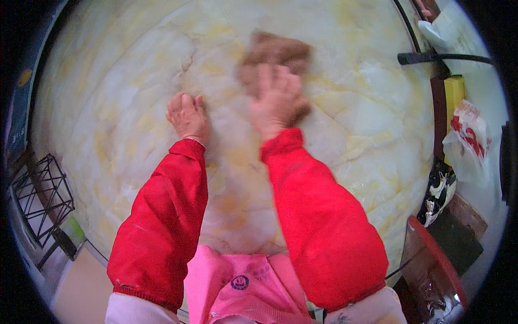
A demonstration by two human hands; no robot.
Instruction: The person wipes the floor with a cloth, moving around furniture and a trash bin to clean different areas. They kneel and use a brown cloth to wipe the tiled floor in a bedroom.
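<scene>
A large marbled tabletop (364, 133), whitish with yellow patches, lies before me. My right hand (279, 97) is on a brown cloth (279, 50) near the upper middle; both are blurred, with the fingers over the cloth's near edge. To its left, my left hand (188, 115) rests on the tabletop with its fingers curled, and no object shows in it. Red sleeves cover both forearms. A pink apron (243, 279) hangs at the table's near edge.
A black wire rack (44, 198) stands at the left edge. On the right are a black cable (445, 57), a yellow box (454, 97), a plastic bag with red print (467, 137), a black-and-white shoe (437, 192) and a red-edged chair (437, 259).
</scene>
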